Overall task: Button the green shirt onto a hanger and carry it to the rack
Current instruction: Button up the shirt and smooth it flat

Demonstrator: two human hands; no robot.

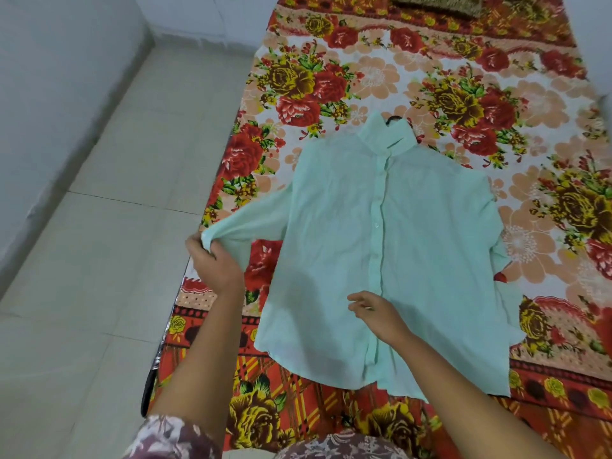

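Note:
A pale green shirt point(390, 246) lies flat and face up on a flowered bedsheet, its front placket buttoned down the middle. A dark hanger hook point(394, 118) peeps out of the collar; the hanger's body is hidden inside the shirt. My left hand point(213, 260) grips the cuff of the shirt's left sleeve at the bed's edge and holds the sleeve stretched out sideways. My right hand point(372, 309) hovers over the lower front of the shirt beside the placket, fingers loosely bent and holding nothing. No rack is in view.
The bed with its red and orange flowered sheet point(463, 94) fills the right side. A tiled floor point(116, 226) runs along the left, bounded by white walls point(49, 77). A brownish cushion point(440, 3) lies at the bed's far end.

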